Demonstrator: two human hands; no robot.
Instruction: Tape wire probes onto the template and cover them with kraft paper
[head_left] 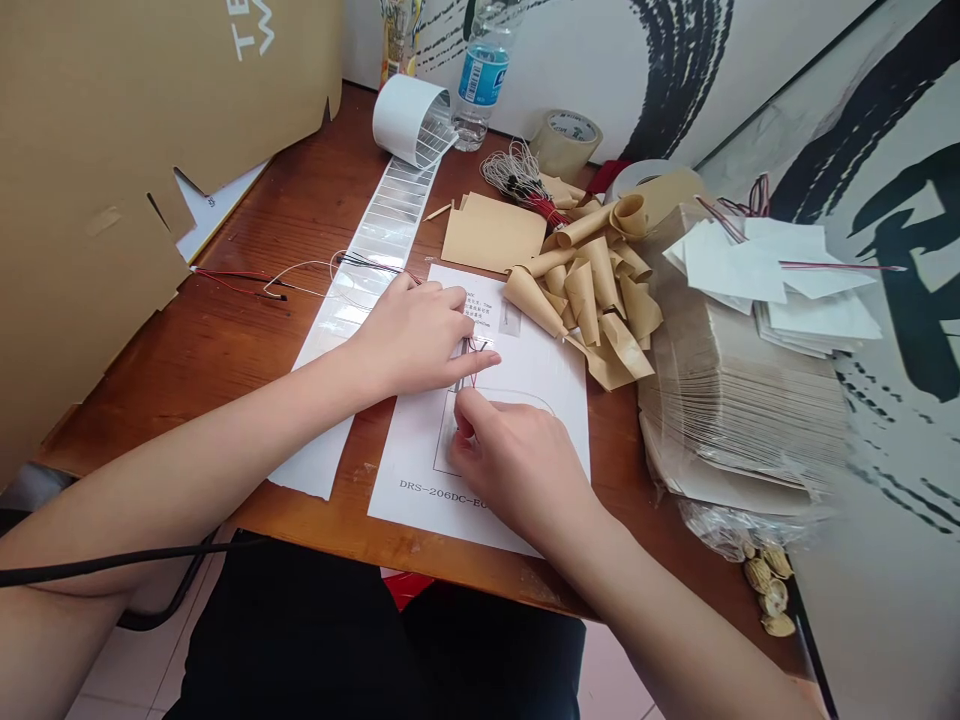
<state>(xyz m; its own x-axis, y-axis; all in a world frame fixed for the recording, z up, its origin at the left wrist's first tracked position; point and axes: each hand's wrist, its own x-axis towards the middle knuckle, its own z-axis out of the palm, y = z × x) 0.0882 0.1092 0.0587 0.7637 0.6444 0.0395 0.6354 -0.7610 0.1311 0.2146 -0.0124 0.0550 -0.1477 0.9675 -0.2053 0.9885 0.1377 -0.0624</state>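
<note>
My left hand [420, 335] lies over the printed sheet [405, 440], fingers bent down on a bundle of thin wires [367, 262] and thumb stretched out to the right. Red and dark wire ends [472, 378] show between my two hands. Just below them my right hand [517, 455] is closed in a pinch at the lower end of these wires, over a drawn outline on the sheet. What sits between its fingertips is mostly hidden. The wires trail left across a strip of clear-and-white labels [386, 225] to loose red, black and white ends.
A label roll [409, 120], a water bottle [484, 80] and tape [566, 140] stand at the back. Rolled brown papers [596, 280], brown cards [491, 232] and a wire bundle [521, 180] lie right of centre. A wrapped stack [742, 400] bears white cards [757, 265]. A cardboard box [112, 180] rises left.
</note>
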